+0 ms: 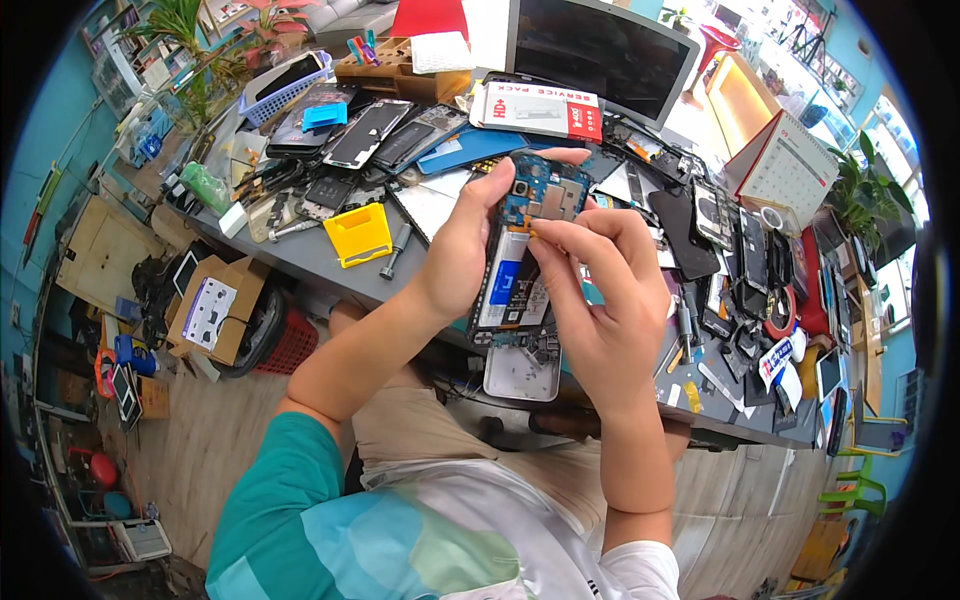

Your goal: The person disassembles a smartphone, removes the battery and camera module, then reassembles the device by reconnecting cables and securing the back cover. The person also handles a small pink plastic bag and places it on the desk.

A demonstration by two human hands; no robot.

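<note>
An opened smartphone (483,300) is tilted upright above the desk's near edge, its back off. My left hand (462,245) grips it along the left side, thumb near the top and fingertips behind the upper edge. Inside the phone show a blue circuit board (548,190) at the top and a black battery (525,295) with a blue-and-white label below it. My right hand (615,290) is closed, thumb and index finger pinched at the joint of board and battery, beside an orange flex cable (522,227). What lies between those fingertips is hidden. A white shell-like tray (522,380) shows beneath the phone.
Phone parts and screens crowd the grey desk (340,275). To the left lie a yellow plastic piece (358,235) and a screwdriver (396,252). A monitor (600,55) and white-and-red box (535,108) stand behind. Rightward are a desk calendar (785,165) and tweezers (725,390).
</note>
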